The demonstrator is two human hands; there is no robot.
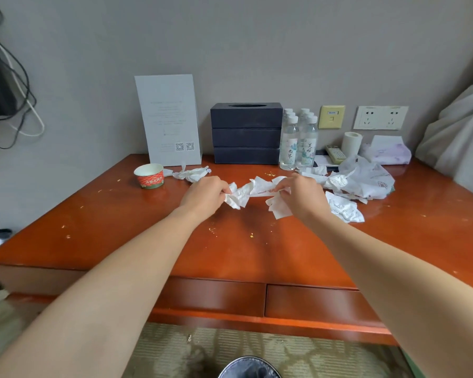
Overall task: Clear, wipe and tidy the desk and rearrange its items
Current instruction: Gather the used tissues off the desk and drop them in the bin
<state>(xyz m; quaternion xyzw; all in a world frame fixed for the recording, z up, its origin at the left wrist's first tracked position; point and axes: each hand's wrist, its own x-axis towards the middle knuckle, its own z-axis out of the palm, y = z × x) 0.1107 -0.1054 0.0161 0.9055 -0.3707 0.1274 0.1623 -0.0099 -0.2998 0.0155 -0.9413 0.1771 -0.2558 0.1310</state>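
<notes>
Two hands on one piece of litter: my left hand and right hand each grip an end of a crumpled paper, held just above the middle of the worktop. Fingers on both sides are curled and clamped on the paper. I'd say I'm holding both ends so I can ball it up into a single lump for the bin, whose rim shows on the floor below the worktop edge.

Counting what's left. One paper cup at the left, one tissue wad just beside it. On the right, one plastic bag with loose scraps around it, and one bigger wad near my right wrist. Crumbs are scattered all over, too many to count, so wiping has to wait until the paper is gone.

Along the wall: one sign card, one dark tissue box in three tiers, six water bottles by their caps, one paper roll, one remote.
</notes>
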